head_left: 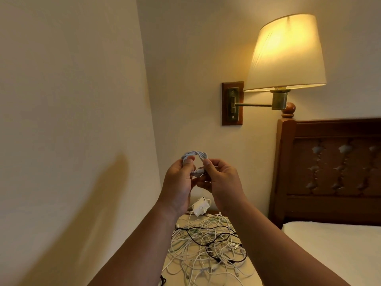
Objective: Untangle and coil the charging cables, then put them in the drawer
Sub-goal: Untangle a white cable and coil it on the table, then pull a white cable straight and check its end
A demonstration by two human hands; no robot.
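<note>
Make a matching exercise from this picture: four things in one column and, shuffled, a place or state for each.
1 coil
2 tangle
3 lamp
4 adapter

A lit
B white, at the far end of the table
C held by the left hand and right hand
D spread over the table

Pairs: 1-C, 2-D, 3-A, 4-B

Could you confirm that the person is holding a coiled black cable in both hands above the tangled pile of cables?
Not quite: the coiled cable is white, not black. The head view shows the left hand and right hand both holding it above the tangled pile.
</note>
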